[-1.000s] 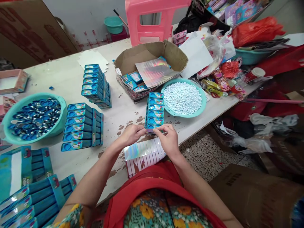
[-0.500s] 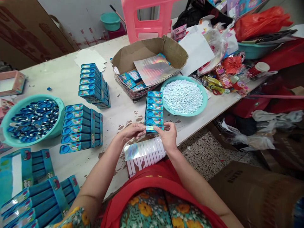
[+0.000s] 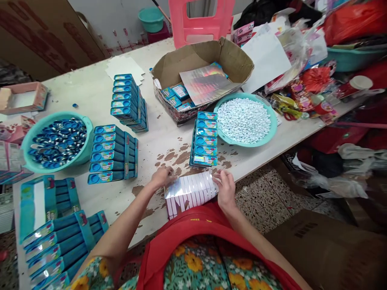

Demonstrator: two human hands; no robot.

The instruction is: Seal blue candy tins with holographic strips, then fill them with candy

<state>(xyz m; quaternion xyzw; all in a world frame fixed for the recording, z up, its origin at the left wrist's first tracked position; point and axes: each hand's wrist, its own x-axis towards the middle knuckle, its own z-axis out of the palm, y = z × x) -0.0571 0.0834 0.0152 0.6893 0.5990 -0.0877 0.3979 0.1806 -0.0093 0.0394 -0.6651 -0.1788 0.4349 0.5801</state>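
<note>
A sheet of shiny clear sticker strips (image 3: 190, 189) lies at the table's near edge, against the red apron. At its upper left corner is my left hand (image 3: 161, 178), fingers curled and slightly blurred; what they pinch, if anything, is hidden. My right hand (image 3: 226, 186) has thumb and fingertips closed at the sheet's upper right edge. Just beyond the sheet stands a row of blue candy boxes (image 3: 205, 141) with round recesses in their top ends. The nearest box has a shiny strip across its top, and a white piece shows in the recess of another.
A teal basin of white candies (image 3: 273, 125) is right of the row, behind it a cardboard box (image 3: 204, 52). More blue boxes (image 3: 113, 155) stand at left, beside a teal basin of blue caps (image 3: 87, 133). Packaging clutter (image 3: 305, 88) covers the far right.
Both hands have come away from the nearest blue box and down to the sheet's two sides. The camera view has shifted, so the table appears farther right.
</note>
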